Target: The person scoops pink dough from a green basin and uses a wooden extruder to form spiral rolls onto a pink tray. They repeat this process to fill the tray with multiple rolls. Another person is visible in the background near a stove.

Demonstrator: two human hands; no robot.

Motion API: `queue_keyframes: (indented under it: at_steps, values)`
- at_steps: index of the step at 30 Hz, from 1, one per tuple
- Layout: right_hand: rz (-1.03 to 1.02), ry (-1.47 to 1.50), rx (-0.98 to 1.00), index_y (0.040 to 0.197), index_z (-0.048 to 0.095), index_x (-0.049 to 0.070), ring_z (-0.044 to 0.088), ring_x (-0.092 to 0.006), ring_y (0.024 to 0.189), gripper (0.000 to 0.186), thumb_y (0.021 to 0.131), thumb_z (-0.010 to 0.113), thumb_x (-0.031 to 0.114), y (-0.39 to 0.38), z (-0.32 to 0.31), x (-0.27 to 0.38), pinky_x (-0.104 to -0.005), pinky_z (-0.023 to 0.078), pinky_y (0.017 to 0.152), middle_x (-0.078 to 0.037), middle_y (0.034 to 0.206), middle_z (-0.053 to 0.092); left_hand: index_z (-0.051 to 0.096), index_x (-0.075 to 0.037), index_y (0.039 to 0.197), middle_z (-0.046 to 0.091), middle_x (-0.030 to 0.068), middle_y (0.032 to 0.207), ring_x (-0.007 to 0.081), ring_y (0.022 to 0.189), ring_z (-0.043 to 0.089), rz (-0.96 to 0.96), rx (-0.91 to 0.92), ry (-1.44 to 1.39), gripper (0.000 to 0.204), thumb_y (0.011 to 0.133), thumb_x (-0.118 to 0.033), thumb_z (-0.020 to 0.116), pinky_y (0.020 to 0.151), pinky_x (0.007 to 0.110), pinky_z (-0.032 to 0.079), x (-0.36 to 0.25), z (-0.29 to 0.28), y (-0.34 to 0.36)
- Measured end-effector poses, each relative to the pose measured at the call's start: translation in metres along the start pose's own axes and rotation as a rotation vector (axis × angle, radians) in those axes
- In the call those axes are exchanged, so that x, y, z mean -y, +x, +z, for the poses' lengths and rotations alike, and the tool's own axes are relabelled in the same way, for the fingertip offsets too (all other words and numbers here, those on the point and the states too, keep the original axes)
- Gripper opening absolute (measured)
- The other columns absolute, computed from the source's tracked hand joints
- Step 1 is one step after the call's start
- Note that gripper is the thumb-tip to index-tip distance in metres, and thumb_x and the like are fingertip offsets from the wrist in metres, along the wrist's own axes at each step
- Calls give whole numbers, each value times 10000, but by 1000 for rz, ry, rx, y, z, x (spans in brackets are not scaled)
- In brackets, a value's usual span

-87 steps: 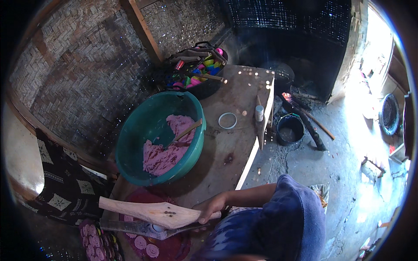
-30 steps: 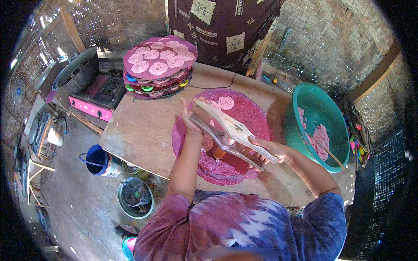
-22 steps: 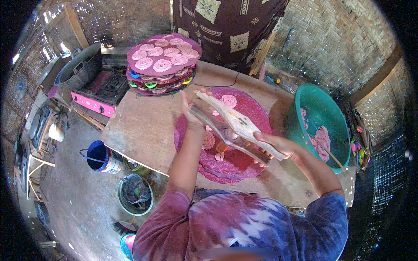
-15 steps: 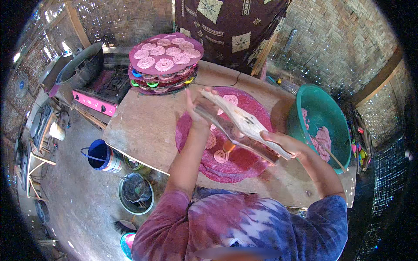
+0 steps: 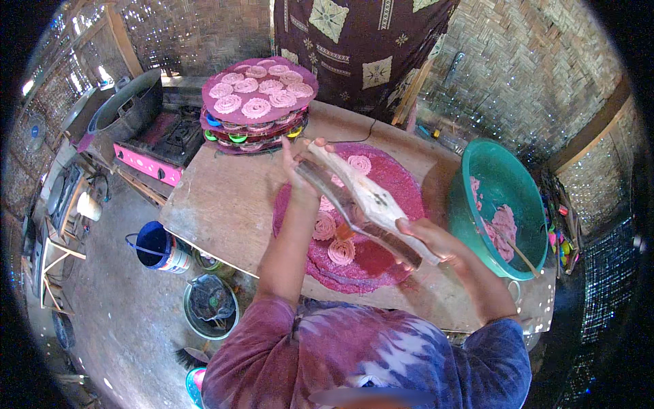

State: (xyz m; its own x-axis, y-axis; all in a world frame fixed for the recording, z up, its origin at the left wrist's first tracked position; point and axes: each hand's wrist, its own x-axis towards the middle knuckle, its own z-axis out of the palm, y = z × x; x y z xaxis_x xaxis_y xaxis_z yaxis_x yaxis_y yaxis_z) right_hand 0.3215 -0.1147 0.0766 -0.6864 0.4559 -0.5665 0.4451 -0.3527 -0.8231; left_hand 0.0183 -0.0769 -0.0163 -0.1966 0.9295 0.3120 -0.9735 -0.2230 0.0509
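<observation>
My left hand (image 5: 300, 165) and my right hand (image 5: 427, 243) grip opposite ends of a wooden press (image 5: 369, 193), a pale upper board over a darker lower one, slanting from upper left to lower right. An orange part (image 5: 346, 228) shows beneath it, just above a fresh pink dough rosette (image 5: 341, 253). More rosettes (image 5: 360, 164) lie on the round magenta mat (image 5: 393, 269) under the press, some partly hidden by it.
Stacked round trays of rosettes (image 5: 222, 78) stand at back left on the board table (image 5: 199, 204). A green basin of pink dough (image 5: 469, 213) sits right. A pink-fronted stove (image 5: 146, 164), black wok (image 5: 129, 102) and blue bucket (image 5: 153, 249) are left.
The view has swung from the basin side to face the table. Since a second ago, a pink rosette has grown under the press; both hands and press shifted slightly, still gripped.
</observation>
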Motion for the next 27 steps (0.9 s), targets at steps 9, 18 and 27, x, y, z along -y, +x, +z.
queue_keyframes:
  at_steps: [9, 18, 27]
  values:
    - [-53, 653, 411, 1377, 437, 77, 698, -329, 764, 636, 975, 385, 568, 32, 6, -27, -467, 605, 622, -238, 976, 657, 671, -98, 831, 639, 82, 915, 265, 854, 591, -5, 142, -119, 589, 961, -602, 393, 483, 277, 471, -11, -8, -20]
    - [-387, 1195, 866, 1480, 292, 108, 652, -365, 787, 599, 983, 443, 407, 107, 68, -15, -495, 577, 561, -258, 1195, 541, 633, -65, 915, 617, 77, 936, 245, 915, 572, 16, 255, -137, 532, 979, -547, 416, 436, 224, 455, -37, -15, -9]
    - [-233, 468, 401, 1041, 588, 113, 509, -129, 688, 381, 935, 539, 476, 84, 72, -37, -251, 393, 465, -35, 804, 536, 638, -52, 920, 610, 93, 967, 265, 944, 569, 9, 346, -125, 564, 983, -555, 391, 445, 244, 473, -43, -24, -10]
